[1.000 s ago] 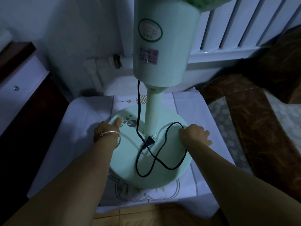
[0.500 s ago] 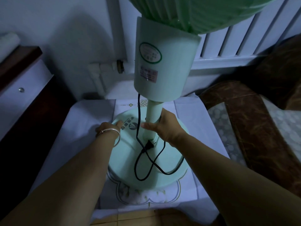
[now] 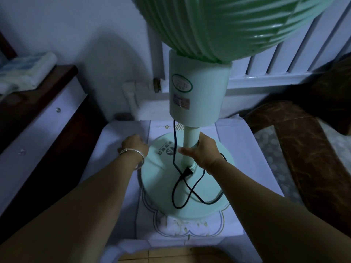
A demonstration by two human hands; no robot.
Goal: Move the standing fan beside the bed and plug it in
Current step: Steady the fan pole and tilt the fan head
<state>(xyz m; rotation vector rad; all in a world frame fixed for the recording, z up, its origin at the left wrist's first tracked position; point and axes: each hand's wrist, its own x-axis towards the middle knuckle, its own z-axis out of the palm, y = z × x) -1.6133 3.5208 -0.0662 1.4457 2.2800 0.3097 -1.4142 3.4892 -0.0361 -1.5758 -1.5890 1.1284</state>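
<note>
A pale green standing fan stands on a cloth-covered low stand, with its round base [image 3: 161,179] in the middle of the view and its ribbed head [image 3: 237,25] at the top. My right hand [image 3: 206,153] is wrapped around the fan's thin pole [image 3: 190,138] just above the base. My left hand [image 3: 133,146], with bracelets on the wrist, rests at the left rim of the base, fingers curled under the edge. The fan's black cord [image 3: 191,190] lies looped on the base, its plug [image 3: 187,172] loose beside the pole.
The white embroidered cloth [image 3: 121,154] covers the stand. A dark cabinet with a white drawer [image 3: 45,126] is at the left. The bed with a brown frame and patterned cover [image 3: 307,156] lies at the right. A white radiator [image 3: 281,59] and pipes line the back wall.
My right hand left the base's right rim and took hold of the pole. The left hand stayed at the left rim. The view tilted up, showing more of the fan head.
</note>
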